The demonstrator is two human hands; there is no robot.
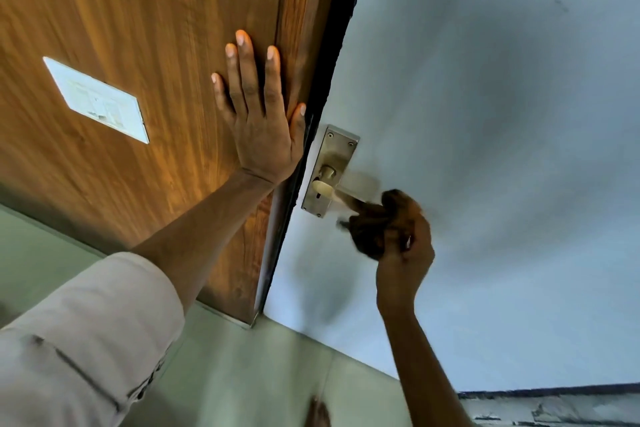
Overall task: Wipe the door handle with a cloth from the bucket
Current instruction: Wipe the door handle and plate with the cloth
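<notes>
The fingers (403, 239) of the right hand (403, 263) are closed around a bunched dark brown cloth (372, 227), pressed over the outer end of the door handle (341, 196). The left hand (261, 121) lies flat, fingers spread, on the wooden panel (138, 28) above and to their left. Pressing too hard could tip the lever down, or the cloth could slide off its tip. The handle is brushed metal on a screwed plate (330, 170), blurred near the cloth.

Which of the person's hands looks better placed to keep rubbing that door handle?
The right hand: it grips the dark cloth bunched over the end of the handle. The left hand lies flat and open on the wooden panel, holding nothing.
</notes>
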